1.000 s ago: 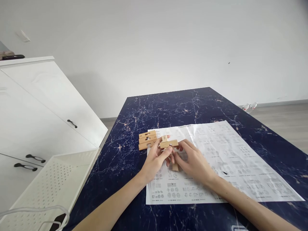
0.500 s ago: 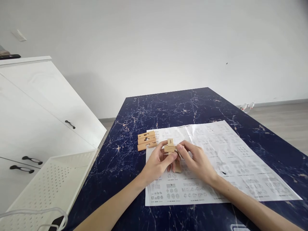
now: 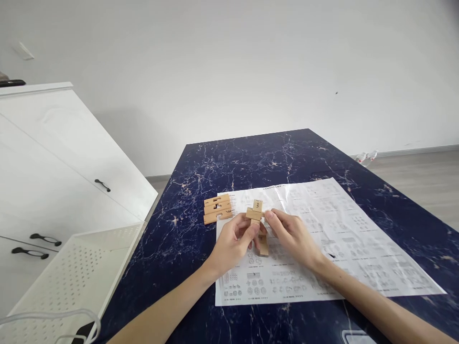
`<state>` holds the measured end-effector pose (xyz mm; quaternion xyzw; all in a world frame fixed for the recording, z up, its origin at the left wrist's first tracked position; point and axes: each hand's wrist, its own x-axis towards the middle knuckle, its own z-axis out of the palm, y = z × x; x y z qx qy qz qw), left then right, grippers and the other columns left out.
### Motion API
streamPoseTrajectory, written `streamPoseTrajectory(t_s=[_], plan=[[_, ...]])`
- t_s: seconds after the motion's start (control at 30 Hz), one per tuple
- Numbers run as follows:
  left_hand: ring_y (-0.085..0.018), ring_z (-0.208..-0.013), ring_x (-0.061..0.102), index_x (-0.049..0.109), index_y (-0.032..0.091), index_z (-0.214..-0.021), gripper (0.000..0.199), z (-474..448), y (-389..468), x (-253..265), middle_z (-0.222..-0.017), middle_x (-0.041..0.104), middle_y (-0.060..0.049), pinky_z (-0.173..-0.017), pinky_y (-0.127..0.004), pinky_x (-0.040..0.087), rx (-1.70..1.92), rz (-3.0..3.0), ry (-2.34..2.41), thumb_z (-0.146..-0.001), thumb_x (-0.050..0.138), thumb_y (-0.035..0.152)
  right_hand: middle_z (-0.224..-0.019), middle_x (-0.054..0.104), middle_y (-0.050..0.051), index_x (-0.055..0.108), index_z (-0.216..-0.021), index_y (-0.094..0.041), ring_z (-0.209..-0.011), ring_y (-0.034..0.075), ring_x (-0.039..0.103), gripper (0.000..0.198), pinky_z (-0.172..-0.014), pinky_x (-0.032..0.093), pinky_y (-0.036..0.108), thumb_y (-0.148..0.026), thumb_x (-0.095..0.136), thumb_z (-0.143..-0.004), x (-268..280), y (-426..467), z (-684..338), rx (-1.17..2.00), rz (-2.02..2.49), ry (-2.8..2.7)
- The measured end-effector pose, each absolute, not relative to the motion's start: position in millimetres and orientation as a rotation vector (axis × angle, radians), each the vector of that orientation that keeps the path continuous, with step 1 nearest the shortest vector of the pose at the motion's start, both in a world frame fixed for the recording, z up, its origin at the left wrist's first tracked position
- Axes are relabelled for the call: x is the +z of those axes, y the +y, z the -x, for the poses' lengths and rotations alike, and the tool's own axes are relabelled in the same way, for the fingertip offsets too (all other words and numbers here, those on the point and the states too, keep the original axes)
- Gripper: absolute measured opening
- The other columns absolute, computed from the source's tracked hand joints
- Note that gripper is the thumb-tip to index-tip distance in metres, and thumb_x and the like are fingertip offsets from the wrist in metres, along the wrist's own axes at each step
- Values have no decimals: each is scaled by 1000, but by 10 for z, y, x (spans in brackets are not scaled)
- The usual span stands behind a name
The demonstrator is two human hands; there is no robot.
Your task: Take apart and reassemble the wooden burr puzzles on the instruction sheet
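Note:
Interlocked wooden puzzle pieces (image 3: 254, 214) are held a little above the printed sheet, with a dark mark like a 3 on the upper one. My left hand (image 3: 232, 240) is closed round their lower left side, thumb in front. From the right, my right hand (image 3: 292, 234) pinches the assembly's right edge between thumb and forefinger. Another wooden block (image 3: 264, 245) shows below the fingers; whether it joins the held pieces I cannot tell. Several notched, numbered wooden pieces (image 3: 217, 208) lie side by side to the left, partly on the sheet's corner.
The large printed sheet (image 3: 304, 282), covered in small diagrams, lies creased on the dark blue marbled table (image 3: 229, 165). White cabinets (image 3: 68, 157) and a perforated white drawer or bin (image 3: 60, 282) stand on the left. A white cable (image 3: 71, 314) curves at the lower left.
The held wooden pieces have tilted, with the marked top piece leaning to the right. More of the block below the fingers shows. Both hands keep their hold.

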<state>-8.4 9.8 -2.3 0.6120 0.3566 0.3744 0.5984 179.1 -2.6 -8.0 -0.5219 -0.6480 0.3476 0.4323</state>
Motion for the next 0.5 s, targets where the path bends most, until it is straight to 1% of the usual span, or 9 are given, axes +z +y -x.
streamPoseTrajectory(t_s=[0.17,0.27,0.4,0.5], plan=[[-16,-69,69,67,16,-113,35,71,77,-27,-90,72,-5,-72,-31,56,887,-1432,816,-102,65,49,-57,34,-4,36,-65,-24,-52,13,33,56,-50,28,28,-62,38,-105,-43,-25,-1787,878,1315,-1606],[-18,-71,71,67,16,-112,33,49,53,-8,-88,73,-5,-75,-33,57,909,-1455,833,-103,63,48,-56,31,-5,33,-64,-24,-51,13,30,55,-49,27,28,-61,38,-105,-30,-31,-1773,864,1331,-1604],[-22,-78,76,67,15,-109,33,25,18,11,-93,77,-9,-79,-35,58,931,-1511,917,-104,63,48,-54,32,-5,31,-63,-24,-50,12,29,53,-47,27,28,-55,44,-104,-49,-69,-1730,768,1368,-1583],[-25,-79,78,67,15,-106,33,21,0,4,-93,81,-11,-76,-35,59,938,-1552,1009,-102,65,48,-53,33,-5,31,-62,-24,-49,11,30,51,-47,29,27,-51,49,-103,-69,-106,-1698,723,1375,-1589]])
